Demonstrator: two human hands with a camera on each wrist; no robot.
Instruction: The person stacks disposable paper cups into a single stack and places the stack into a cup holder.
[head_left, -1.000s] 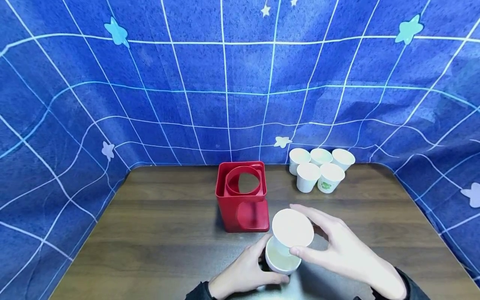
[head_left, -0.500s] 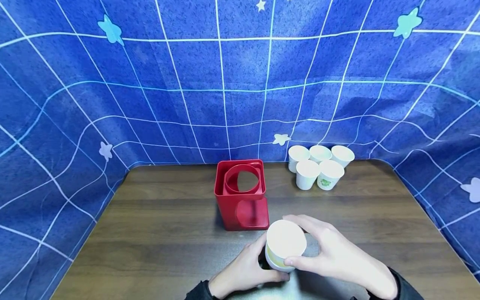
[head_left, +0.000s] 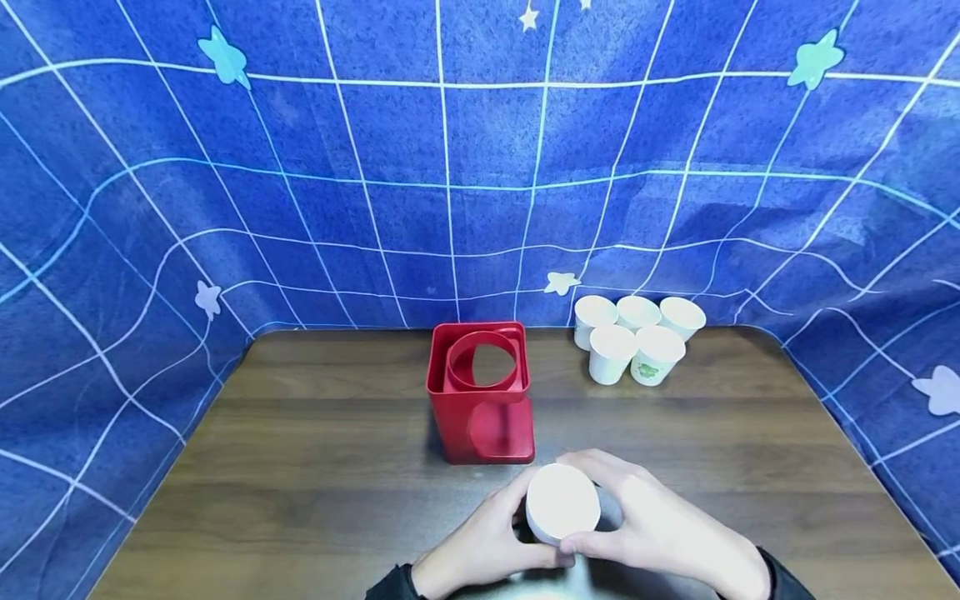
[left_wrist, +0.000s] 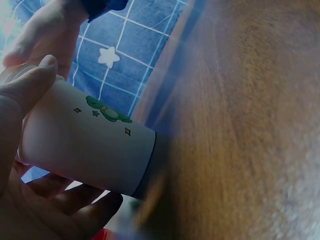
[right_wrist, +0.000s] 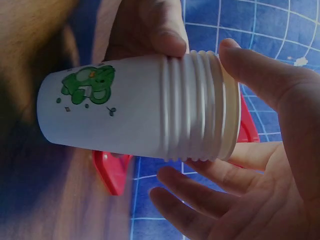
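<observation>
A stack of white paper cups [head_left: 562, 502] with a green print stands on the wooden table [head_left: 315, 467] near its front edge. My left hand [head_left: 487, 542] grips the stack's lower part from the left. My right hand [head_left: 660, 533] curls its thumb and fingers round the top rim. The right wrist view shows the stack [right_wrist: 135, 115] with several nested rims, and my right hand's [right_wrist: 270, 150] thumb on the outermost one. In the left wrist view the cup wall [left_wrist: 90, 150] lies between my left hand's thumb [left_wrist: 25, 85] and its fingers.
A red square box [head_left: 483, 408] with a round opening in its top stands just behind the stack. Several loose white paper cups [head_left: 637, 337] cluster at the table's back right. Blue gridded cloth [head_left: 450, 167] surrounds the table.
My right hand has pushed the upper cup down into the one my left hand holds. The two are now nested and the stack sits lower.
</observation>
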